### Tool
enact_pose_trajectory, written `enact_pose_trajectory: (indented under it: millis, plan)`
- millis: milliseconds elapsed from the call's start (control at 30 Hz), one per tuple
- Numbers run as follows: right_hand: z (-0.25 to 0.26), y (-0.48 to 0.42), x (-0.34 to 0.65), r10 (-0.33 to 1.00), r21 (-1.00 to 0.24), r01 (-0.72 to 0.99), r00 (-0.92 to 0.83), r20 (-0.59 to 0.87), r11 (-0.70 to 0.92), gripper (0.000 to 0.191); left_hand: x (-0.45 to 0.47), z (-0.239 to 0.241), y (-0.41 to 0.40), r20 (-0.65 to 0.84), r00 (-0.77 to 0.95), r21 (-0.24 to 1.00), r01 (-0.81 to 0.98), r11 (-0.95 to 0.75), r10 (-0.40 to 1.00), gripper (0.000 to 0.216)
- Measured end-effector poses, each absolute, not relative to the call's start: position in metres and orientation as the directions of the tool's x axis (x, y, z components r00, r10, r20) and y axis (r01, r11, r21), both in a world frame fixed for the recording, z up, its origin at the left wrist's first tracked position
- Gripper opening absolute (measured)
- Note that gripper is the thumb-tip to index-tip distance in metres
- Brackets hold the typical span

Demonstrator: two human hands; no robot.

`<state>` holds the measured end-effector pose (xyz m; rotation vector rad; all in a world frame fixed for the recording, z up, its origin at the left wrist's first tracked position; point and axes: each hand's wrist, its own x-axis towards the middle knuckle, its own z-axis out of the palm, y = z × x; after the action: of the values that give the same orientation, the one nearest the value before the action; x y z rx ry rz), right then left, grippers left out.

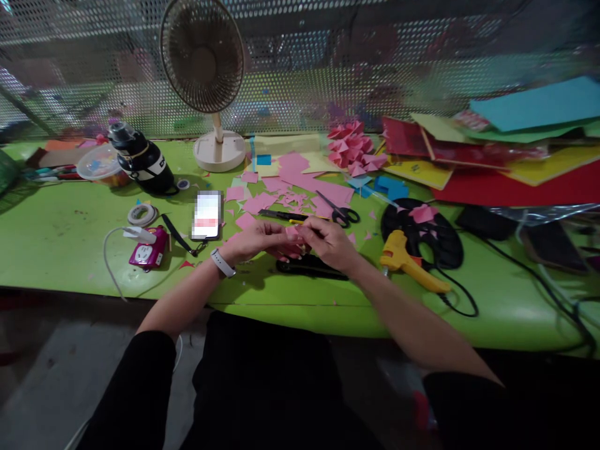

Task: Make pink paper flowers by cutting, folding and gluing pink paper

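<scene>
Between my two hands is a small piece of pink paper [292,231], mostly covered by the fingers. My left hand [262,239], with a pale wristband, pinches it from the left. From the right, my right hand [328,242] pinches the same piece, thumb and forefinger together. Just beyond the hands lie a dark craft knife [281,215] and black-handled scissors [344,215]. Pink paper scraps [293,200] spread behind them. A cluster of folded pink paper [354,147] sits farther back. Below the hands a long black object [312,267] lies on the table, its kind unclear.
A yellow glue gun [412,262] with a cord rests by a black pad [454,240] on the right. Coloured sheets [525,181] pile up at the back right. Left are a phone [207,215], a purple socket adapter [150,250], tape [142,215], a black bottle [145,164] and a fan [218,153].
</scene>
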<state>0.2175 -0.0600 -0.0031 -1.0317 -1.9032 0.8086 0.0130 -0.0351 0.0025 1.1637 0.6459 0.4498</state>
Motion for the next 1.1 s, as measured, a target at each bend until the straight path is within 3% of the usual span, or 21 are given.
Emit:
enact_pose_trajectory:
  millis: [233, 467, 700, 767, 867, 967, 1033, 1100]
  plan:
    - [0.001, -0.063, 0.215, 0.872, -0.764, 0.426, -0.302, 0.385, 0.485, 0.048, 0.014, 0.002, -0.036, -0.194, 0.755, 0.96, 0.012, 0.281, 0.627, 0.042]
    - [0.007, -0.062, 0.217, 0.872, -0.804, 0.401, -0.404, 0.275, 0.439, 0.053, 0.014, 0.002, -0.034, -0.135, 0.735, 0.983, 0.017, 0.181, 0.664, 0.047]
    - [0.003, -0.053, 0.227, 0.899, -0.923, 0.297, -0.426, 0.103, 0.246, 0.051, 0.016, 0.0, -0.032, -0.052, 0.642, 0.998, 0.056, 0.021, 0.765, 0.04]
    - [0.002, -0.044, 0.239, 0.931, -0.937, 0.284, -0.354, 0.093, 0.201, 0.05, 0.013, 0.002, -0.03, -0.008, 0.568, 0.999, 0.032, -0.012, 0.823, 0.039]
    - [0.003, -0.028, 0.263, 0.98, -0.923, 0.335, -0.113, 0.163, 0.191, 0.047, 0.009, 0.006, -0.024, 0.006, 0.454, 1.0, -0.025, 0.006, 0.891, 0.038]
    - [0.004, -0.016, 0.282, 0.971, -0.735, 0.658, 0.023, 0.239, 0.165, 0.035, 0.006, 0.004, -0.019, -0.033, 0.414, 0.994, -0.083, 0.074, 0.91, 0.035]
    - [0.002, -0.011, 0.288, 0.975, -0.48, 0.874, 0.036, 0.218, 0.074, 0.019, 0.006, 0.001, -0.018, -0.048, 0.422, 0.988, -0.116, 0.106, 0.905, 0.032]
    - [-0.001, -0.007, 0.29, 0.993, -0.242, 0.97, 0.039, 0.113, -0.011, 0.014, 0.007, -0.002, -0.018, -0.061, 0.442, 0.983, -0.127, 0.13, 0.895, 0.029]
